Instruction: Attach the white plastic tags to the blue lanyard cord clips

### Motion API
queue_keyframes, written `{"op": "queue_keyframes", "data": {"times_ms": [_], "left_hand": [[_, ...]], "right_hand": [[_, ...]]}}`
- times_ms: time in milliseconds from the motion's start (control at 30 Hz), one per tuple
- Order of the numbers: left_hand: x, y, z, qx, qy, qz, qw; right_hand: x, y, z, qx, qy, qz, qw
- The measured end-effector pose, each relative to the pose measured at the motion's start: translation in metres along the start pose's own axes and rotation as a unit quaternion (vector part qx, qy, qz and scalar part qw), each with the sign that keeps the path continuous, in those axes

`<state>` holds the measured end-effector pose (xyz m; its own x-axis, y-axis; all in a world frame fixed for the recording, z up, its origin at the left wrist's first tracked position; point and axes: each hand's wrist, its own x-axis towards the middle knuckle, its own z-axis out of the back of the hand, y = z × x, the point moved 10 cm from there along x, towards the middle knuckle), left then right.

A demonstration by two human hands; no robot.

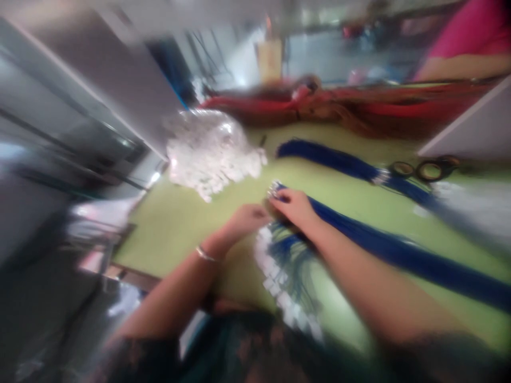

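A long bundle of blue wires (379, 244) runs from the right edge across the green table to my hands. My right hand (297, 210) is closed on the wires near their tips, where small pale ends (274, 187) show. My left hand (249, 217), wearing a bracelet, is closed in a pinch just left of those tips; what it holds is blurred. Below my hands, white connectors (275, 284) lie in a curved row, with blue wires (293, 250) leading from them. A clear bag (211, 130) with a heap of white connectors (215, 170) lies beyond my left hand.
A second blue bundle (327, 157), tied with a white band, lies farther back. Black tape rolls (433, 169) sit at right near clear plastic (475, 207). Red and brown wires (359, 106) stretch across the back. A person in a pink sleeve (471, 34) is behind. A grey post (104, 69) stands left.
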<state>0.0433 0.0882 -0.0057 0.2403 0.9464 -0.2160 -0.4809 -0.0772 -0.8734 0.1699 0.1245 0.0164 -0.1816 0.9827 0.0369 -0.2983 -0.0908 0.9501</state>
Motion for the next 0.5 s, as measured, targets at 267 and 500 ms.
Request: {"op": "queue_keyframes", "data": {"times_ms": [267, 500], "left_hand": [[0.009, 0.006, 0.133, 0.27, -0.343, 0.001, 0.9], [0.025, 0.021, 0.128, 0.395, -0.31, -0.027, 0.864]], "right_hand": [[-0.007, 0.0, -0.014, 0.136, 0.068, -0.051, 0.987], [-0.003, -0.001, -0.005, 0.017, 0.012, -0.021, 1.0]]}}
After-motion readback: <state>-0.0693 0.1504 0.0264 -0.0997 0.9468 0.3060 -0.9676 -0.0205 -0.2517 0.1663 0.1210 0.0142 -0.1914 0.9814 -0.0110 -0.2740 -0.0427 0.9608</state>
